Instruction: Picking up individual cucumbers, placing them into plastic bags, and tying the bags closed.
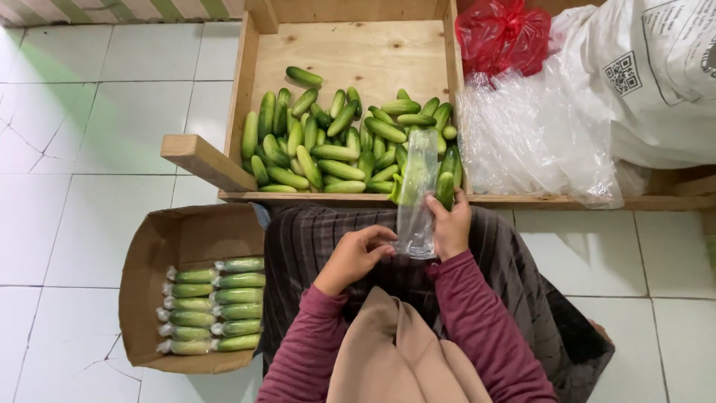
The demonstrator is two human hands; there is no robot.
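right hand (451, 224) grips a clear bag (418, 190) at the wooden crate's (246, 89) front edge; left hand (356, 254) pinches its bottom. hold it open wide so a cucumber (445, 188) slides in.

Single head-mounted view, facing steeply downward from above the seated person's lap. The wooden crate (350, 52) lies toward the top of frame, the cardboard box (149, 246) at lower left, the tiled floor (89, 149) around both. Range is close, within arm's reach.
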